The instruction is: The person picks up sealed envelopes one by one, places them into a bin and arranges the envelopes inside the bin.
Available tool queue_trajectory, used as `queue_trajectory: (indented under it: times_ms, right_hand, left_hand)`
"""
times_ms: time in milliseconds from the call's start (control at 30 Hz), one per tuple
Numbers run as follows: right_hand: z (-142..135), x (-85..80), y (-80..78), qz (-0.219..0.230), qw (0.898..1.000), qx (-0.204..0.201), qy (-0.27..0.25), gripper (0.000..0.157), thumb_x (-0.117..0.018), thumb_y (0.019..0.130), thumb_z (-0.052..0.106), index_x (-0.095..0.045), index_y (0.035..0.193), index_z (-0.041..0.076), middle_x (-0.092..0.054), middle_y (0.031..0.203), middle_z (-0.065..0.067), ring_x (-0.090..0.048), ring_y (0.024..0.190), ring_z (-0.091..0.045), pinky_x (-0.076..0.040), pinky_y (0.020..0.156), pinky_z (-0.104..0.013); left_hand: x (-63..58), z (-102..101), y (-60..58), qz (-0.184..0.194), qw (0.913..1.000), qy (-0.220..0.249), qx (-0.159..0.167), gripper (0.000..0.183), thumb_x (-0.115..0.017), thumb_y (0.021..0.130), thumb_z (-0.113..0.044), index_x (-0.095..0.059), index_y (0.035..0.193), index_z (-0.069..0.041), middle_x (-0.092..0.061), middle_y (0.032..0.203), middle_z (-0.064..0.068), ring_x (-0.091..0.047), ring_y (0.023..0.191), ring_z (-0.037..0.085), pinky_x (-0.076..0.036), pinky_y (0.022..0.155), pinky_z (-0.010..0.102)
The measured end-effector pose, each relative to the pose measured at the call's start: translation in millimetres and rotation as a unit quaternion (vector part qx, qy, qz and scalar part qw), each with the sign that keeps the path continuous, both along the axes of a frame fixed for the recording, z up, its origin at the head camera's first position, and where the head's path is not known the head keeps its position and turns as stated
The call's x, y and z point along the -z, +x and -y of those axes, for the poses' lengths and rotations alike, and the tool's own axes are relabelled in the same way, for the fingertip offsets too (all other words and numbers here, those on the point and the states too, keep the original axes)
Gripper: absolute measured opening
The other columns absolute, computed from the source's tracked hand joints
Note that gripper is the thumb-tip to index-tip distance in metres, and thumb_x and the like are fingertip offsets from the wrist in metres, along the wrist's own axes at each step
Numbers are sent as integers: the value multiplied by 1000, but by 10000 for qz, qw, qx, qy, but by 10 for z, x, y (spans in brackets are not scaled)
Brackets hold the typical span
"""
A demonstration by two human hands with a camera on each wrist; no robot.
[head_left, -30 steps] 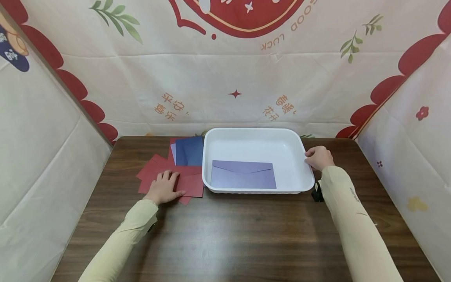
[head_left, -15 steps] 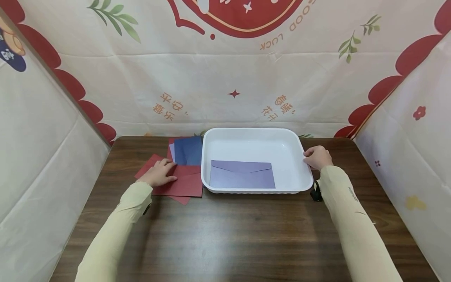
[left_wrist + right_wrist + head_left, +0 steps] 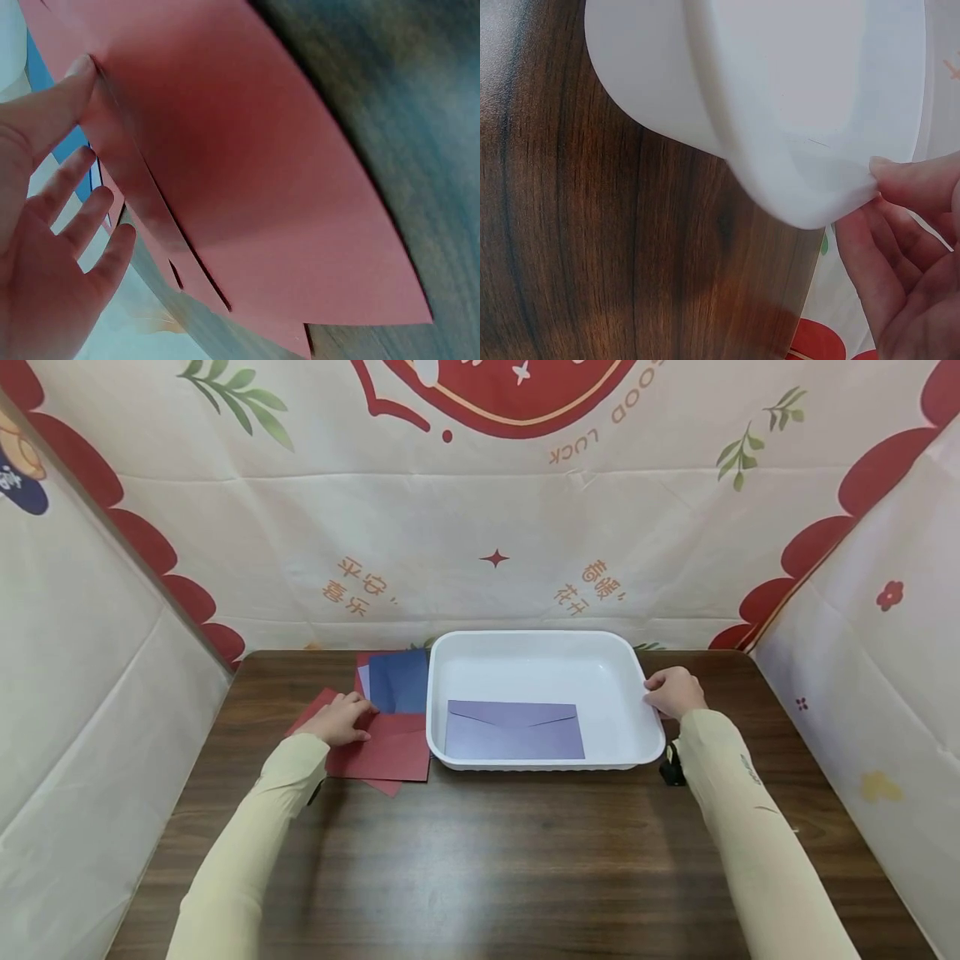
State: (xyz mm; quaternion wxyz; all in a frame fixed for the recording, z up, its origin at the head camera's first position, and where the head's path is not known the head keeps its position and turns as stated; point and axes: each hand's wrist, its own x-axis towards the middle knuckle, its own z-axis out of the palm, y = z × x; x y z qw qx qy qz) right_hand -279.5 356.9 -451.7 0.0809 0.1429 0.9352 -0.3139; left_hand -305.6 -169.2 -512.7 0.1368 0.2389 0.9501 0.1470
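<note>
My left hand point(image 3: 341, 720) touches the upper edge of a red envelope point(image 3: 386, 758) in the head view. In the left wrist view its thumb point(image 3: 75, 79) rests on the red envelope by the flap, and the other fingers point(image 3: 82, 217) spread relaxed along the far edge. More red paper lies beneath. My right hand point(image 3: 675, 692) pinches the right rim of a white rectangular tray point(image 3: 534, 642). Thumb above and fingers below the rim show in the right wrist view point(image 3: 900, 225). A purple envelope point(image 3: 515, 732) lies flat inside the tray, toward its front left.
A dark blue envelope point(image 3: 399, 682) lies behind the red ones against the tray's left side, over red and pale lilac paper point(image 3: 364, 680). Everything stands on a dark wooden table point(image 3: 480, 860). A printed cloth point(image 3: 450, 518) hangs behind and at both sides.
My left hand has moved left and up over the red envelopes, from the front envelope's middle to its upper left edge. The right hand stays at the tray's rim; the tray shows no clear movement.
</note>
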Motion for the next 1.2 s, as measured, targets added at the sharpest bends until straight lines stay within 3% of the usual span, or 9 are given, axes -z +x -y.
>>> queue_trajectory:
  times_ms: [467,833,1067,1200]
  right_hand:
    - [-19,12,-6,-59,10000,21,-20,32,-59,83,5,-56,112,-9,-51,110,-30,-58,87,-38,-52,69,-41]
    - [-39,32,-6,-37,10000,30,-38,32,-59,83,5,-56,112,-8,-51,110,-30,-58,86,-36,-52,69,-40]
    - [-28,30,-15,-7,10000,57,-78,32,-59,83,6,-56,112,-8,-51,111,-30,-57,86,-35,-52,69,-40]
    - [-25,17,-23,-7,10000,62,-75,32,-60,83,6,-56,112,-8,-51,110,-30,-57,85,-35,-53,67,-39]
  left_hand:
    - [-7,-33,-73,176,9998,125,31,38,-74,75,-18,-57,106,-5,-49,105,14,-46,100,30,-41,85,47]
    - [13,-100,-248,780,9968,-113,-151,37,-78,70,-16,-53,97,-5,-48,107,16,-41,102,34,-39,82,49]
    - [-8,-85,-330,1045,9943,-71,-191,37,-81,66,-16,-52,86,-5,-51,88,9,-46,83,23,-40,70,33]
    - [-60,-81,-330,1198,9926,-54,-200,39,-81,66,-16,-48,84,-5,-50,81,7,-45,75,21,-38,64,29]
